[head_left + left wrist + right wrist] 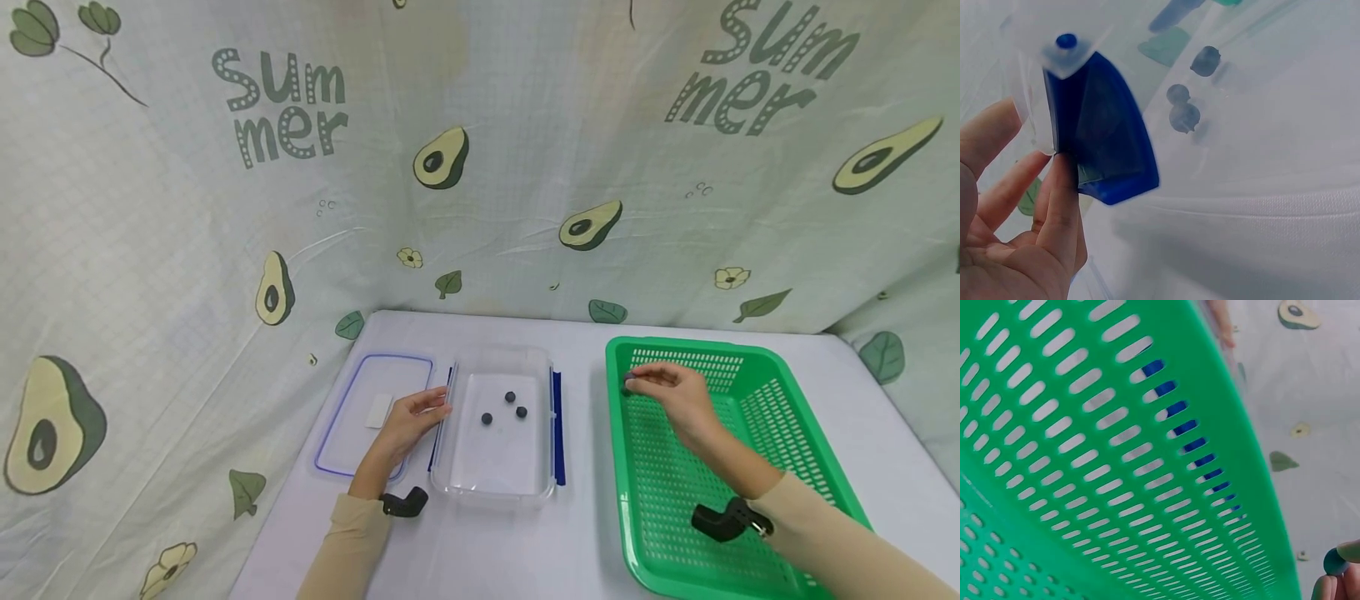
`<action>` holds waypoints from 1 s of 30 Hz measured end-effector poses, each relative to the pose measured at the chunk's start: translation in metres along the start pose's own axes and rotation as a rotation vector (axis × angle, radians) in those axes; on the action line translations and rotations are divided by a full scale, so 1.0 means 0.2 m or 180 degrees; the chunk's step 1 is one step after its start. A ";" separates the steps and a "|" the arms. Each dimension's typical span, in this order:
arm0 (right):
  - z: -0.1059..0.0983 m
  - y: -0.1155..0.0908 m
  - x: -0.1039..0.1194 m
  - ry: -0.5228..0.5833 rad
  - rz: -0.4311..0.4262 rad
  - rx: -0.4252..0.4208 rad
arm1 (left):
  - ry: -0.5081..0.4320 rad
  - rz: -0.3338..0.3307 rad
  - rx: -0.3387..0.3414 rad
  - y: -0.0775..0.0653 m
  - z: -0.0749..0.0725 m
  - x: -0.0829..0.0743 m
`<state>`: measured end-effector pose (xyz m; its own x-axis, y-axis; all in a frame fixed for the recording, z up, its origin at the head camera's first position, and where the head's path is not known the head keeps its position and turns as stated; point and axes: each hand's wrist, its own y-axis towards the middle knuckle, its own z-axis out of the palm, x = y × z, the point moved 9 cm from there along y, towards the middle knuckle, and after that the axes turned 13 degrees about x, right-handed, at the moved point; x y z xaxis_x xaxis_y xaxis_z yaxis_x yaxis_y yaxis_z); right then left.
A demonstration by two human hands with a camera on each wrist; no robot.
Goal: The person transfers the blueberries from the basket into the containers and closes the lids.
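Note:
In the head view my left hand (412,423) holds the left side of a clear plastic container (495,467). The left wrist view shows its fingers at the wall beside a blue latch flap (1110,137). Three blueberries (510,397) lie apart on the container floor. Over the left rim of a green perforated basket (617,417), toward its far corner, is my right hand (678,400). Thumb and fingertips pinch one blueberry (1335,562), seen at the lower right of the right wrist view.
Left of the container lies a clear lid (360,387) with a blue seal and a white rectangle on it. Another blue latch (558,429) hangs along the container's right side. Behind the white table rises a cloth (510,283) printed with avocados.

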<state>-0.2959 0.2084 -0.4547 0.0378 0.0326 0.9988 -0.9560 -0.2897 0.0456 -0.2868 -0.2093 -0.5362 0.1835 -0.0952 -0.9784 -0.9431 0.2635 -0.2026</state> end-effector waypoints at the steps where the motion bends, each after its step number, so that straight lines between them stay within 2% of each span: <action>1: 0.01 0.00 0.01 0.0031 0.0006 0.0035 | 0.0024 0.0007 -0.0003 0.00 0.00 0.00; 10: 0.11 0.03 0.10 0.0025 0.0015 0.0272 | 0.0030 -0.0004 -0.0009 0.00 0.00 -0.02; 17: 0.19 0.06 0.13 -0.0010 0.0126 0.0275 | 0.0048 0.0020 0.0023 0.01 0.00 -0.02; 26: 0.33 0.12 0.15 0.0091 0.0111 0.0464 | 0.0131 0.0257 0.0068 -0.01 0.00 -0.03; 30: 0.39 0.14 0.16 0.0060 0.0135 0.0534 | 0.0087 0.0121 0.0053 -0.01 0.00 -0.02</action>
<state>-0.2986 0.1261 -0.4201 -0.0086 0.0345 0.9994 -0.8946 -0.4468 0.0078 -0.2863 -0.2098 -0.5320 0.1397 -0.1110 -0.9839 -0.9445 0.2835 -0.1661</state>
